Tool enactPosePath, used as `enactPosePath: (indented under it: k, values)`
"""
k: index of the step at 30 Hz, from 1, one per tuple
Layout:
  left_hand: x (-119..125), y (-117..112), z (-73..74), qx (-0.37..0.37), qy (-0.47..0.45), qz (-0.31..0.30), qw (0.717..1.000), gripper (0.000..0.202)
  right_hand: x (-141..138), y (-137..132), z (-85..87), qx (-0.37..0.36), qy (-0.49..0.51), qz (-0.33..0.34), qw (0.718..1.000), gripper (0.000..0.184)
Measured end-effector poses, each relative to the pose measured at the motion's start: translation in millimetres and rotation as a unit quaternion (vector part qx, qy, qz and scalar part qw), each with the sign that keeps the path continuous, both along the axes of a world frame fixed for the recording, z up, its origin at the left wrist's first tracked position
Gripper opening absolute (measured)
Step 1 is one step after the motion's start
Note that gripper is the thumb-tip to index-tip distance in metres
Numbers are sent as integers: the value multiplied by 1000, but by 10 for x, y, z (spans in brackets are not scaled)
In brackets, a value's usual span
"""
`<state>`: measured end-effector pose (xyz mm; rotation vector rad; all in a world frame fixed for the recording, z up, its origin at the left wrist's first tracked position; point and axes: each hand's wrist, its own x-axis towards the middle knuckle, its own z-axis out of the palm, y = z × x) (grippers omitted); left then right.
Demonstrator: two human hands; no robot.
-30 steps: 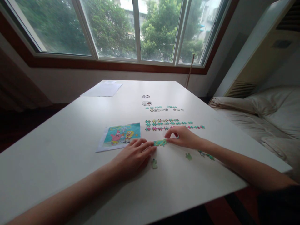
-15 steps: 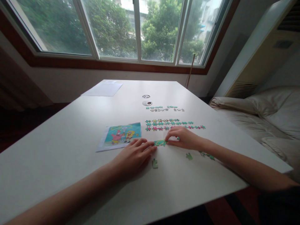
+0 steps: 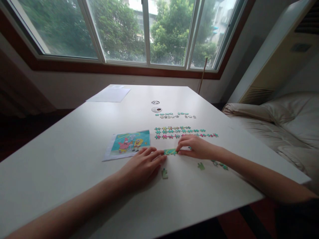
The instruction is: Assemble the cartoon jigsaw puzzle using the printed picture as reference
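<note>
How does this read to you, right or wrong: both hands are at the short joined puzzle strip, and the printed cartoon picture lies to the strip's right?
Wrong on the side: the printed cartoon picture lies to the left of the joined puzzle strip, as the head view shows. Both hands, left hand and right hand, are at the strip.

Head camera: single wide view from the wearer's head, aimed forward and down.
White table: looked along from above its near edge toward the far end.
Window: faced nearly square-on beyond the table, cropped by the top edge.
Left hand, right hand: much nearer than the window, around mid-frame.
</note>
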<state>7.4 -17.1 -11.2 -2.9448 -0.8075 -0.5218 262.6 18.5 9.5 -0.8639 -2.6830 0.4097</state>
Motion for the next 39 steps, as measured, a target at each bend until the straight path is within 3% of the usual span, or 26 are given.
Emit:
enactPosePath:
  k: [5, 10, 16, 19, 26, 34, 39]
  values:
    - [-4, 5, 5, 0, 4, 6, 1000, 30, 76, 5, 97, -36, -4, 3, 999, 20]
    - [-3, -6, -3, 2, 5, 10, 1000, 29, 355, 19, 290, -91, -24, -68, 993, 23]
    - [-24, -17, -12, 12, 19, 62, 998, 29, 780, 4, 461, -222, -173, -96, 955, 20]
    - [-27, -12, -23, 8, 31, 78, 996, 30, 878, -21, 479, -251, -219, -106, 937, 19]
    - [-21, -9, -33, 7, 27, 116, 993, 29, 834, -72, 377, -259, -250, -114, 926, 32]
    - [-17, -19, -19, -11, 27, 115, 993, 29, 752, -100, 328, -262, -249, -89, 928, 21]
    - [-28, -10, -24, -23, 19, 105, 994, 29, 766, -67, 393, -284, -220, -61, 931, 21]
